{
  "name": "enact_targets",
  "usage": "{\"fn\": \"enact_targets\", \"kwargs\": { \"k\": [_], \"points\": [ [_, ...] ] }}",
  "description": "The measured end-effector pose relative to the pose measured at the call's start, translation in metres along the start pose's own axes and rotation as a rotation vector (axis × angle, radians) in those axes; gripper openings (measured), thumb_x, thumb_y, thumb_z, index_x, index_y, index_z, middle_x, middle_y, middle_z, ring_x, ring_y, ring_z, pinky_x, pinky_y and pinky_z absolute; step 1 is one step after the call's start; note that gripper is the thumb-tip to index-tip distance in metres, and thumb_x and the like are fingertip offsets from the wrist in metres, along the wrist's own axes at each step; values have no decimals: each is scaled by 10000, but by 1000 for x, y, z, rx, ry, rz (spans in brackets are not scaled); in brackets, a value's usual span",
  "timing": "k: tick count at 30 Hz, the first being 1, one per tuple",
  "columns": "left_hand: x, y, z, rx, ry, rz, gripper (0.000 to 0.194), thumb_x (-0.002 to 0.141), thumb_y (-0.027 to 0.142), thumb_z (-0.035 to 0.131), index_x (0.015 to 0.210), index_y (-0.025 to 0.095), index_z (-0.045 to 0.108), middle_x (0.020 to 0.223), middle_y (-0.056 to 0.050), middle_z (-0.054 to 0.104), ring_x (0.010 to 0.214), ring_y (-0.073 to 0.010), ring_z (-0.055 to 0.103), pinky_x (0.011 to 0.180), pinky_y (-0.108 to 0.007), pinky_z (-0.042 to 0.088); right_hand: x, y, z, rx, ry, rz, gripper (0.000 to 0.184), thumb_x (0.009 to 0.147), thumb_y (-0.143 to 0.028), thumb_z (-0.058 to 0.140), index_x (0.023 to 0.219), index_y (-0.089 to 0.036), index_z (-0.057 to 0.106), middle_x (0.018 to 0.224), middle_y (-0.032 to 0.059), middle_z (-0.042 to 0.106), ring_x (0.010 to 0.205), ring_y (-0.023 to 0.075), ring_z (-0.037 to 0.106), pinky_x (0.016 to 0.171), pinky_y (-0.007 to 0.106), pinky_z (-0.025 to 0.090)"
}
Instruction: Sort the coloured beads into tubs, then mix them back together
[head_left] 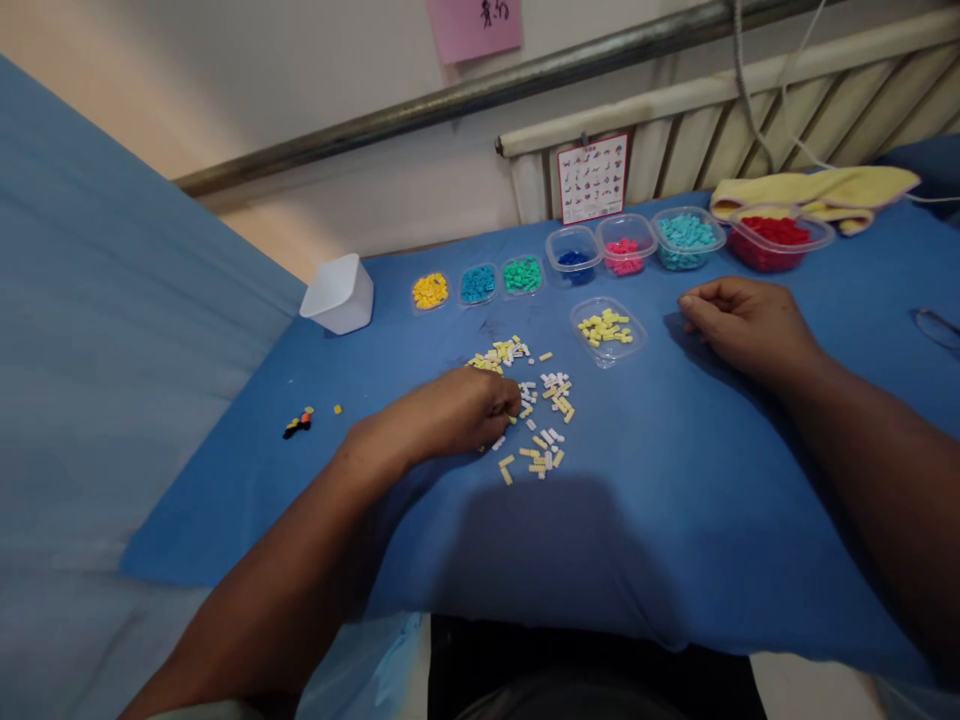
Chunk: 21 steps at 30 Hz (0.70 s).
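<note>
My left hand (471,412) is over a spread of small white and cream toy bricks (556,390), its fingers curled down and pressed together. A small yellow brick (512,420) shows at its fingertips; whether it is gripped I cannot tell. Just beyond the hand is a heap of pale yellow and white bricks (495,355). My right hand (746,325) rests on the blue cloth with its fingers folded in, and the inside of the grip is hidden. To its left stands a shallow clear tub (637,338) with pale yellow bricks in it.
Along the back stand clear tubs of orange-yellow (430,291), blue, green, dark blue, pink, turquoise and red bricks (776,232). A white bin (341,295) stands at back left. A few black, orange and yellow pieces (298,424) lie left. A yellow towel (817,190) lies at back right.
</note>
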<state>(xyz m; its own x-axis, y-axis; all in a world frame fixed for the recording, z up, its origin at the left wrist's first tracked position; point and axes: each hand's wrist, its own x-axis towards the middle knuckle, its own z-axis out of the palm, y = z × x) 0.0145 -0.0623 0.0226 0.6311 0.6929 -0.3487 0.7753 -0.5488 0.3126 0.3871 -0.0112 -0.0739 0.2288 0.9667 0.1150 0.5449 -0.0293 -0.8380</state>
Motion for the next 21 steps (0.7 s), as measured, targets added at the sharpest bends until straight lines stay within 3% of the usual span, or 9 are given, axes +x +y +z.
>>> {"fn": "enact_targets", "kwargs": {
  "k": [5, 10, 15, 18, 21],
  "points": [
    [30, 6, -22, 15, 169, 27, 183, 979, 182, 641, 1069, 209, 798, 971, -27, 791, 818, -175, 665, 751, -303, 428, 2, -1, 2, -5, -16, -8, 142, 951, -385, 746, 899, -257, 776, 750, 16, 752, 602, 175, 612, 625, 329, 507],
    [100, 14, -41, 29, 252, 15, 237, 924, 138, 647, 1095, 176, 807, 1009, -63, 793, 874, -207, 671, 818, -330, 473, 4, 2, 2, -6, -21, -31, 181, 936, -437, 747, 922, -258, 767, 761, 22, 757, 604, 189, 643, 600, 330, 533],
    [161, 14, -44, 80, 271, 1, 322, 926, 112, 658, 1198, 158, 824, 1078, -95, 811, 967, -238, 718, 916, -356, 535, 4, -1, 1, 8, -29, -16, 176, 933, -417, 739, 935, -246, 777, 764, 24, 760, 611, 186, 649, 610, 323, 530],
    [173, 11, -44, 64, 293, 11, 447, 939, 117, 666, 1367, 155, 788, 1162, -106, 820, 1017, -246, 738, 965, -365, 556, 3, -3, 1, 9, -37, -33, 181, 930, -415, 733, 922, -240, 779, 758, 24, 762, 616, 186, 646, 608, 316, 526],
    [166, 6, -46, 9, 343, 12, 479, 969, 159, 677, 1443, 168, 752, 1238, -109, 816, 1083, -247, 746, 1002, -364, 564, 3, -3, 2, 14, -25, -29, 163, 934, -400, 732, 903, -246, 773, 746, 17, 753, 618, 187, 643, 606, 312, 520]
  ]
}}
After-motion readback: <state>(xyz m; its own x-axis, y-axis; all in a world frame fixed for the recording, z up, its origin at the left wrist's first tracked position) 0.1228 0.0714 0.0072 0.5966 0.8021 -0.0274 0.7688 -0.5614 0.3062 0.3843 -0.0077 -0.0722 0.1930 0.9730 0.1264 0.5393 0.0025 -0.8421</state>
